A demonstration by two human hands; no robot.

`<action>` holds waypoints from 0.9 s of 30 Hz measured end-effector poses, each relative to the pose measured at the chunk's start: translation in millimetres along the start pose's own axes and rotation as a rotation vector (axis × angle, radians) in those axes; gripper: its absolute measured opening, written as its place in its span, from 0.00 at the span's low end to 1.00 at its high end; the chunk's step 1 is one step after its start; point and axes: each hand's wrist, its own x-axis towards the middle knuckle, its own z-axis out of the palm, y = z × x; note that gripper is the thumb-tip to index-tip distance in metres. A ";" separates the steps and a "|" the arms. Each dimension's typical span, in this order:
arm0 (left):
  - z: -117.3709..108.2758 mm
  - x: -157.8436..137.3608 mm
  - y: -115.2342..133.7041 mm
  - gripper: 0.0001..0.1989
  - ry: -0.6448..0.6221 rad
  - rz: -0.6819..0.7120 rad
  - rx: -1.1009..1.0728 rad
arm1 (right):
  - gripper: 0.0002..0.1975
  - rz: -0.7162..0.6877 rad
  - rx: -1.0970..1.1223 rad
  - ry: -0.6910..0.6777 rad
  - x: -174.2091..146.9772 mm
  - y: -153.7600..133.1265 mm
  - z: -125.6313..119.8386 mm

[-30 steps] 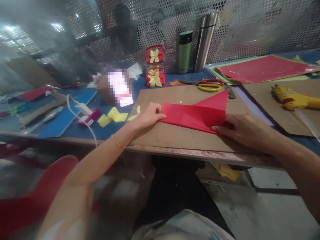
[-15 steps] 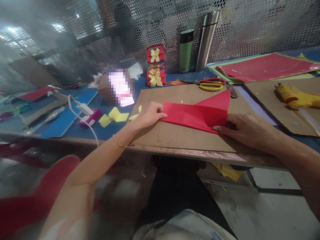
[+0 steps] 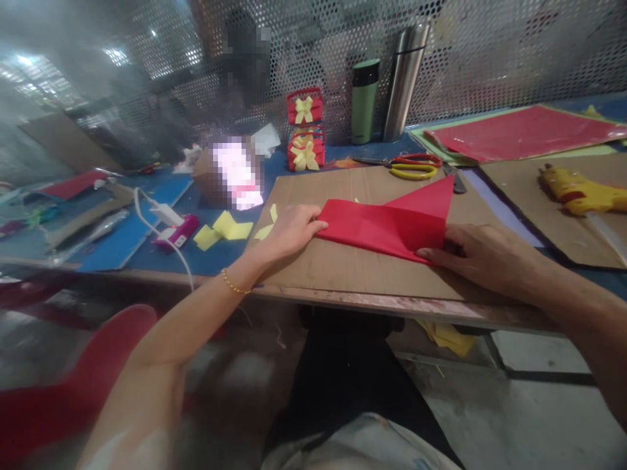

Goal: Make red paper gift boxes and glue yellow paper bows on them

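Observation:
A folded sheet of red paper [image 3: 377, 225] lies over the brown cardboard [image 3: 313, 267] in front of me. Its fold faces me, and a loose corner stands up at the right. My left hand [image 3: 296, 228] pinches the paper's left end between thumb and fingers. At the other end my right hand [image 3: 470, 251] grips the lower right corner, thumb on top and fingertips partly hidden behind the paper. Beyond the sheet are yellow-and-red-handled scissors [image 3: 414, 170]. Small yellow paper pieces [image 3: 228, 225] lie to the left of the cardboard.
Small red paper boxes with yellow bows [image 3: 306, 153] are stacked at the back, near a green tumbler [image 3: 365, 104] and a steel flask [image 3: 404, 85]. A yellow glue gun [image 3: 578, 189] rests at the right. A purple power adapter [image 3: 176, 232] with a white cable sits at the left.
My left hand has shifted very slightly at the paper's left end, whose upper corner now leans in a little. Otherwise both hands keep their hold.

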 end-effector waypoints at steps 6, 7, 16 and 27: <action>7.8 0.7 -8.1 0.13 0.016 0.026 -0.049 | 0.23 0.103 0.014 -0.157 1.5 -9.2 -10.0; 8.2 1.2 -8.7 0.11 0.010 0.025 -0.057 | 0.23 0.109 0.013 -0.164 1.5 -10.3 -11.2; 6.6 4.7 -6.7 0.13 -0.027 -0.007 -0.032 | 0.23 0.142 0.012 -0.205 1.7 -11.8 -13.6; 18.8 -8.0 -5.2 0.22 0.112 -0.032 -0.009 | 0.23 0.128 0.002 -0.201 1.9 -12.9 -13.8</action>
